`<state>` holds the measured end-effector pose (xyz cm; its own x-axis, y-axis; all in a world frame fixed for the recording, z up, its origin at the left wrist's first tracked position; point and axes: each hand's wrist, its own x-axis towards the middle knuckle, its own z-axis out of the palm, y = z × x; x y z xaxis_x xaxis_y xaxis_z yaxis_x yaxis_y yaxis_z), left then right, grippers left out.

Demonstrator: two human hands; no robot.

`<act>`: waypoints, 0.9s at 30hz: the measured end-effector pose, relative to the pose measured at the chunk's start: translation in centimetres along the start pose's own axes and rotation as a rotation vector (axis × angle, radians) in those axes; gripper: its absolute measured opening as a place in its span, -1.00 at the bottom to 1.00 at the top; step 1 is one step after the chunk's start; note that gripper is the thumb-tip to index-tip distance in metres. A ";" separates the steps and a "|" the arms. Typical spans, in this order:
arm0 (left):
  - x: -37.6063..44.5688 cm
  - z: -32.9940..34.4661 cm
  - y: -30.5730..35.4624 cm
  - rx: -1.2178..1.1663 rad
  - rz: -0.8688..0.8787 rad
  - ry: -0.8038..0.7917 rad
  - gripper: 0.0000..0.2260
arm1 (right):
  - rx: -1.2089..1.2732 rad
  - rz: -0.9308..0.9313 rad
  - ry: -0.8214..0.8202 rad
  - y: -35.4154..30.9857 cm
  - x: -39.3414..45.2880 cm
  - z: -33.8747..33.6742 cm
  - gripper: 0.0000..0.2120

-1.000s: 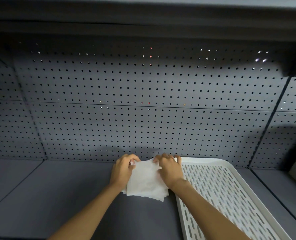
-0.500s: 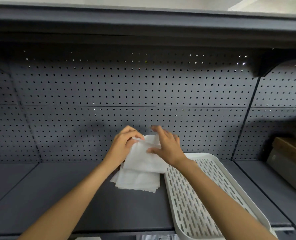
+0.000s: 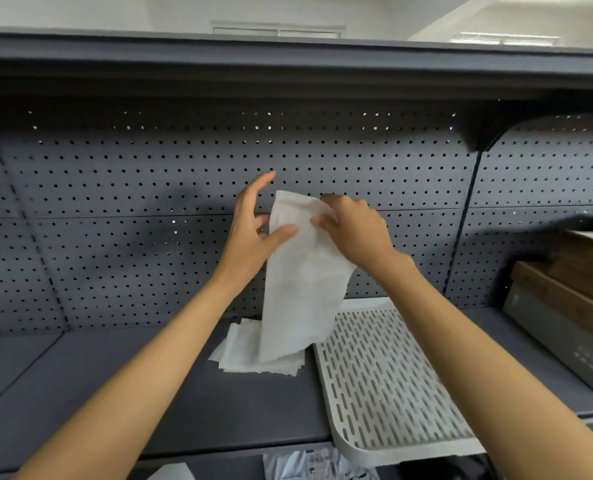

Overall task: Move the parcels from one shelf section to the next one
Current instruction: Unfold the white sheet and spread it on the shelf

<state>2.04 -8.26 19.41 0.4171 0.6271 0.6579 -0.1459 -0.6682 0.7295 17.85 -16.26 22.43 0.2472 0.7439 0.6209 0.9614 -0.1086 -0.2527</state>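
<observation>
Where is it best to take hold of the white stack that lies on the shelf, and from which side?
Probably grip the stack of white sheets at its left front corner, which fans out over the shelf, coming from the front left. The white tray lies close on its right, and the lifted sheet, held by the right hand, hangs over its back.

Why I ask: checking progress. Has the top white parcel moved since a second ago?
Yes. The top white parcel has been lifted off the stack of parcels still lying on the shelf.
</observation>
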 end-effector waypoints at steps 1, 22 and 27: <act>-0.3 0.5 -0.2 -0.035 -0.068 -0.033 -0.25 | 0.011 0.014 0.014 0.5 -0.2 -0.3 -0.73; 0.9 10.4 -2.2 0.163 -0.373 -0.299 -0.80 | 0.219 0.432 -0.107 21.9 -5.7 -7.2 -0.67; -0.7 11.5 -3.5 0.213 -0.496 -0.338 -0.73 | 0.109 0.471 -0.309 24.4 -7.5 -5.7 -0.60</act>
<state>12.56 -10.92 14.26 0.6543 0.7450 0.1301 0.3049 -0.4173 0.8561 40.15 -28.23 15.82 0.5835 0.7916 0.1813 0.7341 -0.4187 -0.5346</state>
